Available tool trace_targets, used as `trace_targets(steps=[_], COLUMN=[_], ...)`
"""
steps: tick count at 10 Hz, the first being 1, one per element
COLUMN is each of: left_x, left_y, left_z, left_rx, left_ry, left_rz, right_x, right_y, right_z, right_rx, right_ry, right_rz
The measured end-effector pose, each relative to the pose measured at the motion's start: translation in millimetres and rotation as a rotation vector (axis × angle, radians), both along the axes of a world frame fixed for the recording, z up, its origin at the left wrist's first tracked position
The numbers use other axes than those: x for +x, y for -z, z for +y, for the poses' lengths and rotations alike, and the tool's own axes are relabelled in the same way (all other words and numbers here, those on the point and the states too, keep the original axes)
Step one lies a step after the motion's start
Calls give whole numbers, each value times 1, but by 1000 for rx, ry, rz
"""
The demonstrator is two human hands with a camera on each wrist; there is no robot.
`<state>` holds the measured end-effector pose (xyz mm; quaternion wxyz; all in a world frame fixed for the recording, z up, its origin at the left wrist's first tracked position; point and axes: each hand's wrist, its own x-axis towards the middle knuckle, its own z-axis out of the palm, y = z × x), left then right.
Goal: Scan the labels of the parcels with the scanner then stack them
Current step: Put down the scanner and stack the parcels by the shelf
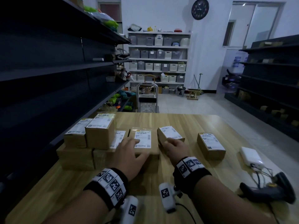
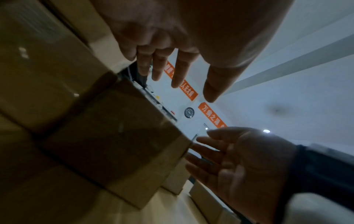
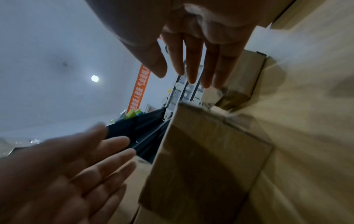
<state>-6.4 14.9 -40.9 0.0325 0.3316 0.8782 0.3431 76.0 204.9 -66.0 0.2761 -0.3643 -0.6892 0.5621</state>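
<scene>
Scanner lies on table, near side, well right of R wrist, cable to white box beyond it. Both hands empty, fingers straight & spread. L hand hovers over flat labelled parcel; contact can't tell. R hand reaches at small parcel just right of it. Another parcel right of R hand. Stacked parcels left of L hand. Far: white shelves w/ bins, clock.
</scene>
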Motion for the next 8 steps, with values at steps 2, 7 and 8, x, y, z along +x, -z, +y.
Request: trace_targets(steps=[2,7,8], left_x=[10,-31,-29], left_y=[-28,-3,-2], left_z=[61,202,202], left_rx=[322,432,472], left_ry=[83,-65,-44], left_rz=[-380,-1122,-1141], right_x=[5,-35,-31], right_y=[-5,53,66], right_z=[57,163,167], right_rx=[-53,-183,-203], right_ry=[126,89,53], right_rz=[-10,-92,-87])
